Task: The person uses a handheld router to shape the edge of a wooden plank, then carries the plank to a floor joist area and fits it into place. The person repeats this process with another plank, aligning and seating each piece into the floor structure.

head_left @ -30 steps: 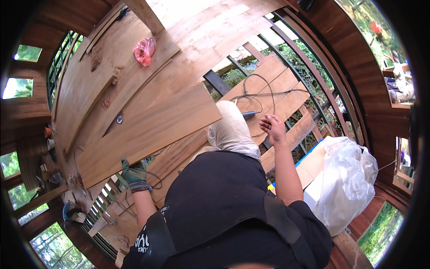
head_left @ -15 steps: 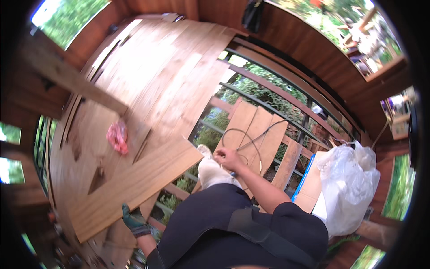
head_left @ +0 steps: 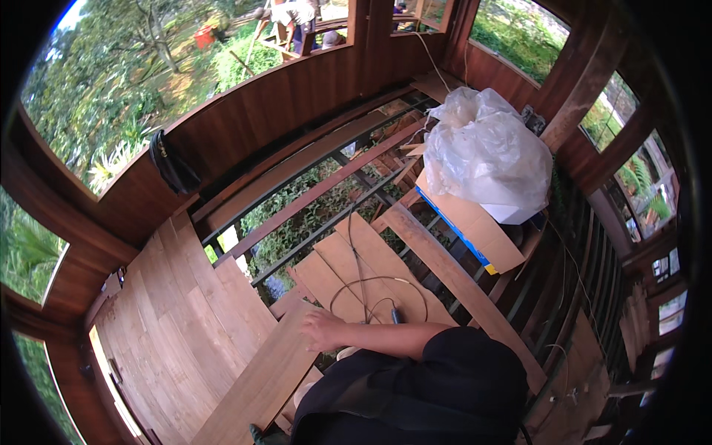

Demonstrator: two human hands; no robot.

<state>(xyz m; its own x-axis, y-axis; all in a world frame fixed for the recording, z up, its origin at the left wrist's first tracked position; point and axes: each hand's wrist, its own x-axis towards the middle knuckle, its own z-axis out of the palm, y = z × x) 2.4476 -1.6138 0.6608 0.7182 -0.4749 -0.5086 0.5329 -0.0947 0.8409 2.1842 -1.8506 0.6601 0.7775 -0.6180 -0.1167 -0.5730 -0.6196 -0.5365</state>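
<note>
A long, pale brown wooden board (head_left: 252,378) slants from the lower edge toward the middle of the view. My right hand (head_left: 320,330) is on its far end, fingers bent over the edge. My left hand (head_left: 258,434), in a dark green glove, shows only in part at the board's lower left side, holding it. Just beyond my right hand, a cable and a slim blue-black tool (head_left: 394,315) lie on loose planks (head_left: 348,252).
Open floor framing (head_left: 300,215) exposes plants below. Laid floorboards (head_left: 178,311) are at left. A cardboard box (head_left: 460,230) with clear plastic sheeting (head_left: 486,148) stands at right. A dark cloth (head_left: 172,162) hangs on the curved wall (head_left: 259,122). People (head_left: 293,18) work outside.
The view has swung right toward the wall, box and windows. My right hand has moved from in the air onto the board's end. My left hand has stayed on the board.
</note>
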